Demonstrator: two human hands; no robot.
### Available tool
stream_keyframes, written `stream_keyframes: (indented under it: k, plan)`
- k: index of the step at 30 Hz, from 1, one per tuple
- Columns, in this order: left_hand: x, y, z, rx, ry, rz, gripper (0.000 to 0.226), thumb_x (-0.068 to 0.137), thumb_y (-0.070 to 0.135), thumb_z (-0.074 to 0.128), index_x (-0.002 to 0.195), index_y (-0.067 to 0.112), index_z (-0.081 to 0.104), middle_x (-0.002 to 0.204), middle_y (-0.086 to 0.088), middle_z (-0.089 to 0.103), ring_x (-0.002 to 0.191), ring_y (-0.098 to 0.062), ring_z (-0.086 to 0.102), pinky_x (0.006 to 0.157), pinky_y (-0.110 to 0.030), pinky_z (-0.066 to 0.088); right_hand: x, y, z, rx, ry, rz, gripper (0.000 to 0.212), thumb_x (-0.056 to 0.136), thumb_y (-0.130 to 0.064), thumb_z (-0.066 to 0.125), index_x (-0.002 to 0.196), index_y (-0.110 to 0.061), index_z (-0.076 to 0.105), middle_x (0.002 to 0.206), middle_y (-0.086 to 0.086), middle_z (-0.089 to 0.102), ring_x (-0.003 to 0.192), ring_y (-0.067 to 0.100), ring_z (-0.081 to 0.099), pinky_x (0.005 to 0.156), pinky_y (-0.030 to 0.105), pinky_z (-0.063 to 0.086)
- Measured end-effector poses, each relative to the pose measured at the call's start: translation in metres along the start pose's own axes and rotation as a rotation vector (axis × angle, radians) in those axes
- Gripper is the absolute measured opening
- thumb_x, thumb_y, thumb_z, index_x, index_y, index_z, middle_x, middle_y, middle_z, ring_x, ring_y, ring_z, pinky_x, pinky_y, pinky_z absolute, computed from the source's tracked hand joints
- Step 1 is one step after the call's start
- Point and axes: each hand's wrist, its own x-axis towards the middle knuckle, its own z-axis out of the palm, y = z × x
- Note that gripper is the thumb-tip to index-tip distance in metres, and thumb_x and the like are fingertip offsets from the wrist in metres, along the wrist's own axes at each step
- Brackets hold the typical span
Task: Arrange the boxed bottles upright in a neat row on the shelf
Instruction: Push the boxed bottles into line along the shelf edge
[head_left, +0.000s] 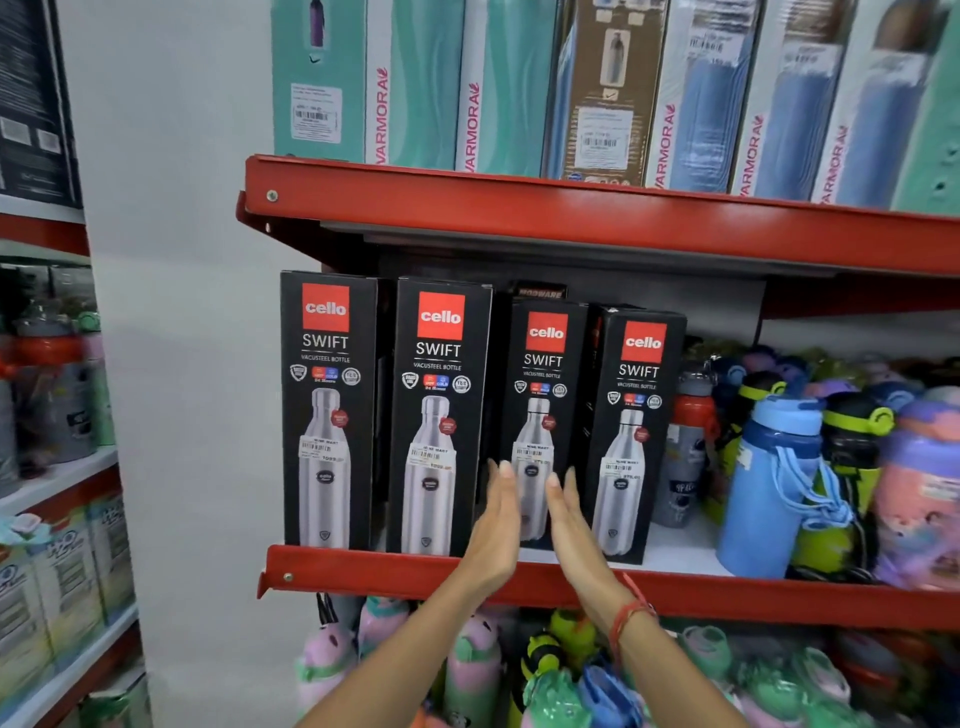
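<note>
Several black Cello Swift bottle boxes stand upright in a row on the red-edged middle shelf (395, 569). The leftmost box (327, 410) and the second box (439, 415) stand at the front edge. The third box (545, 395) sits further back, and the fourth box (631, 431) stands right of it. My left hand (496, 525) and my right hand (574, 525) are both flat with fingers straight, palms facing each other, on either side of the third box's lower part. Whether the palms touch the box is unclear.
Loose coloured bottles crowd the shelf right of the boxes, nearest a red-capped grey one (688, 441) and a blue one (769, 488). Tall Varmora boxes (493, 88) fill the upper shelf. More bottles (472, 670) hang below. A white wall (182, 312) lies left.
</note>
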Motion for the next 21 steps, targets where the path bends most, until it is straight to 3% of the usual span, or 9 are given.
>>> stream_keyframes:
  k: [4, 8, 16, 19, 21]
  plan:
    - [-0.001, 0.003, 0.001, 0.015, 0.012, -0.022, 0.079, 0.08, 0.077, 0.002, 0.151, 0.04, 0.003, 0.161, 0.006, 0.014, 0.147, -0.021, 0.016, 0.12, -0.043, 0.012, 0.002, 0.004, -0.007, -0.051, -0.035, -0.02, 0.072, 0.087, -0.07, 0.02, 0.148, -0.044, -0.009, 0.159, -0.013, 0.009, 0.146, 0.019, 0.017, 0.116, 0.043, 0.015]
    - [-0.016, 0.003, -0.006, 0.035, 0.002, -0.001, 0.076, 0.084, 0.074, 0.002, 0.15, 0.038, 0.006, 0.16, 0.011, 0.012, 0.147, -0.015, 0.013, 0.118, -0.039, 0.008, -0.006, 0.009, -0.02, -0.087, -0.07, -0.042, 0.075, 0.082, -0.077, 0.02, 0.147, -0.047, -0.005, 0.158, -0.018, 0.01, 0.146, 0.015, 0.016, 0.116, 0.043, 0.016]
    - [-0.041, 0.002, -0.01, 0.078, -0.023, 0.037, 0.076, 0.083, 0.074, 0.002, 0.15, 0.038, 0.002, 0.159, 0.011, 0.013, 0.146, -0.012, 0.014, 0.117, -0.036, 0.008, -0.029, 0.009, -0.029, -0.145, -0.1, -0.063, 0.071, 0.087, -0.071, 0.02, 0.149, -0.044, -0.001, 0.155, -0.018, 0.018, 0.146, 0.013, 0.015, 0.116, 0.04, 0.011]
    - [-0.045, 0.003, -0.01, 0.128, -0.03, 0.027, 0.075, 0.084, 0.073, 0.004, 0.151, 0.039, 0.0, 0.154, 0.005, 0.034, 0.14, -0.017, 0.034, 0.114, -0.036, 0.022, -0.031, 0.012, -0.03, -0.163, -0.098, -0.084, 0.068, 0.09, -0.067, 0.022, 0.149, -0.043, 0.0, 0.155, -0.017, 0.02, 0.145, 0.013, 0.017, 0.115, 0.037, 0.013]
    - [-0.046, 0.004, -0.006, 0.21, 0.011, 0.038, 0.076, 0.087, 0.07, 0.008, 0.153, 0.033, 0.003, 0.136, 0.006, 0.052, 0.123, -0.014, 0.05, 0.103, -0.029, 0.034, -0.03, 0.015, -0.033, -0.136, -0.106, -0.095, 0.068, 0.089, -0.068, 0.023, 0.149, -0.044, 0.004, 0.154, -0.018, 0.021, 0.143, 0.013, 0.024, 0.116, 0.037, 0.015]
